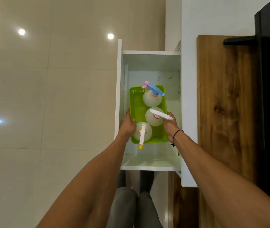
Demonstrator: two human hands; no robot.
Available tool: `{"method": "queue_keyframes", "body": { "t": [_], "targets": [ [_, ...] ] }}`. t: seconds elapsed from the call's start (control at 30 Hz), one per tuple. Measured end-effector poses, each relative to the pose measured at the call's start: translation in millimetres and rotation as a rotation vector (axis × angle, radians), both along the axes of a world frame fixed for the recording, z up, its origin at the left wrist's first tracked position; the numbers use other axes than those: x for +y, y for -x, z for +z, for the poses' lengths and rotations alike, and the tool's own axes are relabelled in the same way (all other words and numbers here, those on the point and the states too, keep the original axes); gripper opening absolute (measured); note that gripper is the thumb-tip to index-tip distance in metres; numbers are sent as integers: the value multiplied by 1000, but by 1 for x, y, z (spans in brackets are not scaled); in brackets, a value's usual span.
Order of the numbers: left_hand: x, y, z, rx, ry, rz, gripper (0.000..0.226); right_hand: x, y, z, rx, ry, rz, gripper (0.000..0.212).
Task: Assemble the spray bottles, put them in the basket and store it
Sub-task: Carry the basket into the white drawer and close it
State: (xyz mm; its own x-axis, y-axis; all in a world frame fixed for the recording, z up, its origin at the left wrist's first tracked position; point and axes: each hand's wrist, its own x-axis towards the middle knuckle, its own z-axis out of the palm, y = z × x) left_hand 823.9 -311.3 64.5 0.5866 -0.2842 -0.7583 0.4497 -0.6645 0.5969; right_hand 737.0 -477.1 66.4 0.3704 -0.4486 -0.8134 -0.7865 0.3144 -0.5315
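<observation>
Gripping the green basket point(149, 116) by both long sides, left hand point(128, 125) and right hand point(170, 126) clamped, inside the open drawer point(150, 52). Its long axis runs up the frame, matching the drawer's; straight down seems next.

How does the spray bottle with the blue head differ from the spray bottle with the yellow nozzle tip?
The bottle with the blue head stands at the far end of the green basket; the bottle with the yellow nozzle tip stands at the near end. The first has a blue head with pink trigger and tip; the second has a white head. The blue head points far-left; the white one points toward the person. Both have round translucent whitish bodies and stand upright.
</observation>
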Motion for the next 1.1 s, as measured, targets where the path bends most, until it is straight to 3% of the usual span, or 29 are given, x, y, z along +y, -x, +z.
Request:
{"method": "queue_keyframes", "body": {
  "t": [0.23, 0.7, 0.87, 1.1],
  "targets": [
    [-11, -9, -62, 36, 4, 54, 56, -6, -15, -42, -3, -56, -169, 57],
    [-20, -9, -110, 20, 57, 162, 50, -9, -17, -94, -19, 8, -265, 52],
    [-22, -8, -109, 48, 107, 192, 52, -8, -14, -103, -34, -13, -276, 56],
    [-25, -6, -68, 70, -15, 157, 58, -6, -5, -84, 13, 61, -301, 56]
  ]
}}
